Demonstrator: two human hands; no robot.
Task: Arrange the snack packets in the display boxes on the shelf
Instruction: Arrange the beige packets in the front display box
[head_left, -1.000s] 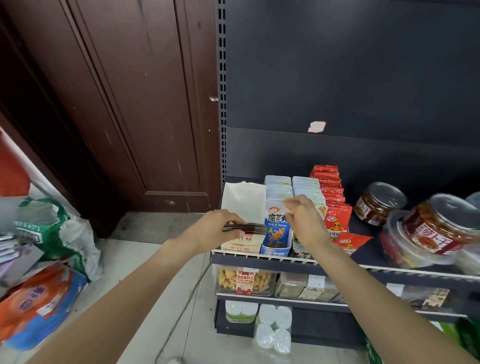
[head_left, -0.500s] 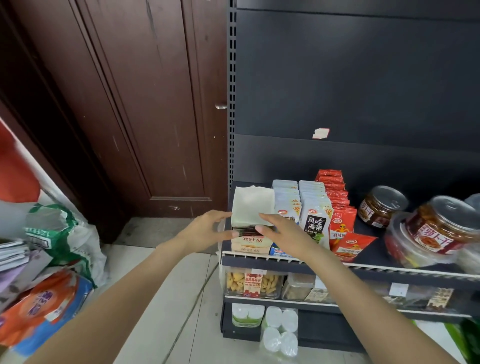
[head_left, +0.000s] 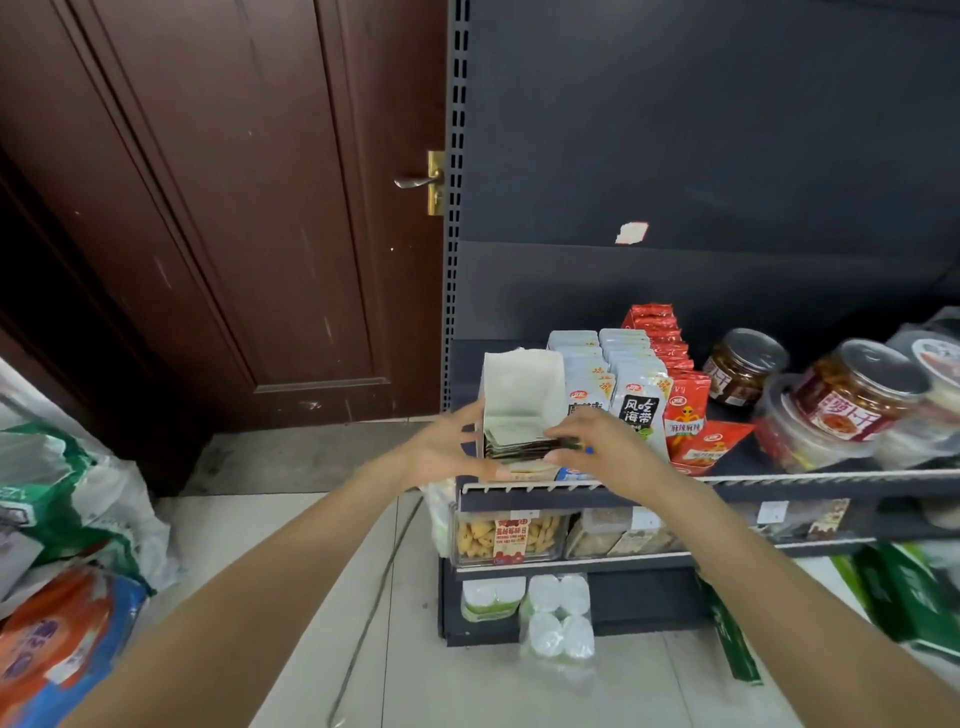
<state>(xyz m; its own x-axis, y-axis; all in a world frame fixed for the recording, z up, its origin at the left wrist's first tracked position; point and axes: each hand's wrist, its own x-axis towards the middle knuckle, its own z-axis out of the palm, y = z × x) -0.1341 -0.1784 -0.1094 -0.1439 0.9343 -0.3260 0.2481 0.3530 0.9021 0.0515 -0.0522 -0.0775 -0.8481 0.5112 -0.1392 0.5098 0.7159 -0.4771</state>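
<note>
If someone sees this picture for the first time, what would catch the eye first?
Probably the two hands, left hand and right hand, meeting at a stack of dark packets inside the open white display box at the shelf's left end. Next, the red packets and jars to its right.

Shop: stocked shelf (head_left: 727, 486), price tags (head_left: 769, 512)

Right hand (head_left: 602, 447) hides the blue packet's (head_left: 574, 474) front.
</note>
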